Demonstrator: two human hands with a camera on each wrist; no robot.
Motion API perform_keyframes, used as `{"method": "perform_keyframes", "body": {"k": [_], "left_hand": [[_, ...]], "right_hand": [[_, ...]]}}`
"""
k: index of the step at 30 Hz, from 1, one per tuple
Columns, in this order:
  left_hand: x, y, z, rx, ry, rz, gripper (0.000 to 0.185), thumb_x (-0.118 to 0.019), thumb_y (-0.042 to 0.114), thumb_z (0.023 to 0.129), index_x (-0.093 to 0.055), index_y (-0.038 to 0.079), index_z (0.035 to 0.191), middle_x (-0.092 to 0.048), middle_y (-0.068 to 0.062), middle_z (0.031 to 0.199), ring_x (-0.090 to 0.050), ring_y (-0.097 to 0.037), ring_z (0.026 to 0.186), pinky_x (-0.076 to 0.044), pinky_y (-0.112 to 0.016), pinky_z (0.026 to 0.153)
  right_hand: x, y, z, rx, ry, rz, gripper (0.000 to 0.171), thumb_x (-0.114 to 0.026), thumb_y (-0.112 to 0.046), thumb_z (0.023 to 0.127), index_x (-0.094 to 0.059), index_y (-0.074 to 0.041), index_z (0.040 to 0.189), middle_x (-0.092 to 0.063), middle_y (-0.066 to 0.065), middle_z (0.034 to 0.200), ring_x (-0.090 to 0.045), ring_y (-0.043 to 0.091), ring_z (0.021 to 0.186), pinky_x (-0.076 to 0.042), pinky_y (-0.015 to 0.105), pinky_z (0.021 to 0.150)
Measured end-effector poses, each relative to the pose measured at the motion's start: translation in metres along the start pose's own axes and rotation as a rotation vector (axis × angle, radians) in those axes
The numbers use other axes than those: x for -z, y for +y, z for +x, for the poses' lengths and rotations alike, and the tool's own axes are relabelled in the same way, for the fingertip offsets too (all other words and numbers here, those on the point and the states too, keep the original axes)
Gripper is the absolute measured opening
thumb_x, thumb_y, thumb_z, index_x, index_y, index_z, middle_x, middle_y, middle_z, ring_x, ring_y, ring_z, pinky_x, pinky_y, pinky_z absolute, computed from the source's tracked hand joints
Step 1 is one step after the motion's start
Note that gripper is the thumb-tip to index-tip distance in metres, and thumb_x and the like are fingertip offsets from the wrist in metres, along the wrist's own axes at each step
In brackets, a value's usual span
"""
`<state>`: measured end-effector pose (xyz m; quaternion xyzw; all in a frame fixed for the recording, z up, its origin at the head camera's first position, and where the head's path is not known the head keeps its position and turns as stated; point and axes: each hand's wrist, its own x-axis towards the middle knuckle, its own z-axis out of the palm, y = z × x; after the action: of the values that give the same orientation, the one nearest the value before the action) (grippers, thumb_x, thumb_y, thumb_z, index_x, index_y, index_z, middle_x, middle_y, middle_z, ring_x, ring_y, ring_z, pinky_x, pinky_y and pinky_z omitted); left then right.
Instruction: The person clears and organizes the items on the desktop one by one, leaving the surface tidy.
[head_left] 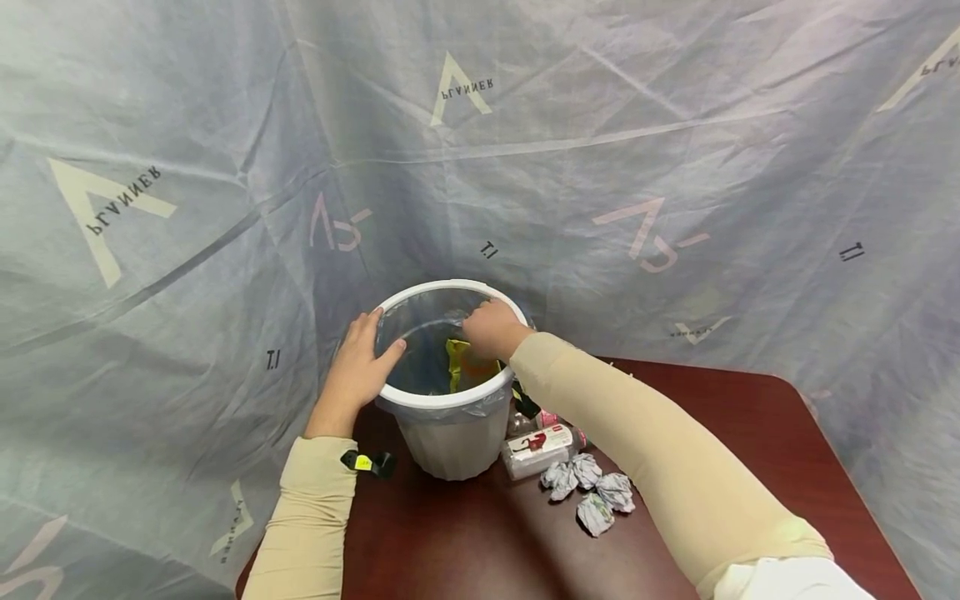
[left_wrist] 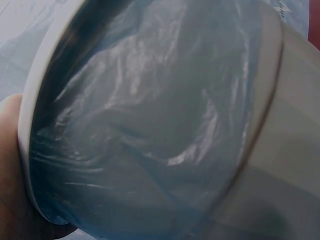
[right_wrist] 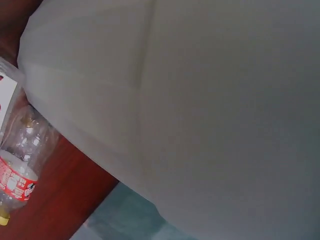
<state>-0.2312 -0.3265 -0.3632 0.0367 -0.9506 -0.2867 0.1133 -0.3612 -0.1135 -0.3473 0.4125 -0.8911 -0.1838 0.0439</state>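
Red-brown bench (head_left: pixel 465 542) bearing a white bin (head_left: pixel 450 433) with a clear liner, at 12 o'clock from the person; left hand (head_left: pixel 358 367) grips the rim at 9 o'clock, thumb inside; right hand (head_left: pixel 491 327) reaches in at 2 o'clock — whether its grip holds anything cannot be told; yellow wrappers (head_left: pixel 457 367) already lie inside. Left, by judgement: a plastic bottle (head_left: pixel 536 448) and crumpled paper balls (head_left: pixel 588 492) at 4 o'clock — beside the bin.
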Motion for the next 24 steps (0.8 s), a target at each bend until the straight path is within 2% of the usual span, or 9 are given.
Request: {"method": "perform_keyframes", "body": {"k": [4, 10, 13, 19, 24], "left_hand": [[-0.001, 0.002, -0.001, 0.002, 0.002, 0.001, 0.078, -0.048, 0.049, 0.103, -0.014, 0.013, 0.164, -0.008, -0.023, 0.167, -0.007, -0.044, 0.153, -0.016, -0.068, 0.116], [-0.003, 0.004, -0.002, 0.007, 0.002, 0.005, 0.078, -0.048, 0.047, 0.103, -0.015, 0.011, 0.163, -0.008, -0.024, 0.167, -0.007, -0.045, 0.153, -0.017, -0.068, 0.116], [-0.003, 0.005, -0.001, 0.008, -0.002, 0.001, 0.078, -0.047, 0.047, 0.103, -0.015, 0.011, 0.163, -0.007, -0.023, 0.167, -0.008, -0.045, 0.153, -0.017, -0.068, 0.116], [-0.003, 0.007, 0.000, 0.008, -0.006, 0.001, 0.078, -0.047, 0.048, 0.103, -0.014, 0.012, 0.163, -0.007, -0.024, 0.167, -0.008, -0.046, 0.152, -0.018, -0.068, 0.116], [-0.001, 0.007, -0.002, 0.018, -0.001, 0.006, 0.078, -0.047, 0.048, 0.103, -0.015, 0.011, 0.163, -0.008, -0.025, 0.167, -0.010, -0.048, 0.152, -0.019, -0.068, 0.116]], "right_hand": [[-0.001, -0.002, -0.002, 0.007, -0.026, -0.026, 0.027, -0.060, -0.036, 0.100, -0.076, -0.016, 0.105, -0.075, 0.002, 0.102, -0.065, 0.025, 0.098, -0.047, 0.040, 0.093], [0.000, -0.002, -0.005, 0.008, -0.057, -0.037, 0.019, -0.065, -0.032, 0.098, -0.076, -0.018, 0.106, -0.075, -0.001, 0.102, -0.067, 0.022, 0.096, -0.050, 0.038, 0.088], [0.000, 0.000, -0.006, 0.003, -0.038, -0.024, 0.016, -0.068, -0.029, 0.096, -0.076, -0.017, 0.103, -0.075, 0.000, 0.100, -0.067, 0.023, 0.094, -0.050, 0.039, 0.090], [0.004, 0.013, -0.009, 0.009, 0.091, 0.058, 0.015, -0.069, -0.030, 0.094, -0.075, -0.017, 0.090, -0.073, 0.000, 0.088, -0.066, 0.024, 0.089, -0.051, 0.042, 0.089], [0.020, 0.036, -0.029, 0.002, 0.266, 0.166, 0.024, -0.070, -0.035, 0.094, -0.077, -0.015, 0.106, -0.075, 0.002, 0.101, -0.066, 0.026, 0.097, -0.050, 0.044, 0.086]]}}
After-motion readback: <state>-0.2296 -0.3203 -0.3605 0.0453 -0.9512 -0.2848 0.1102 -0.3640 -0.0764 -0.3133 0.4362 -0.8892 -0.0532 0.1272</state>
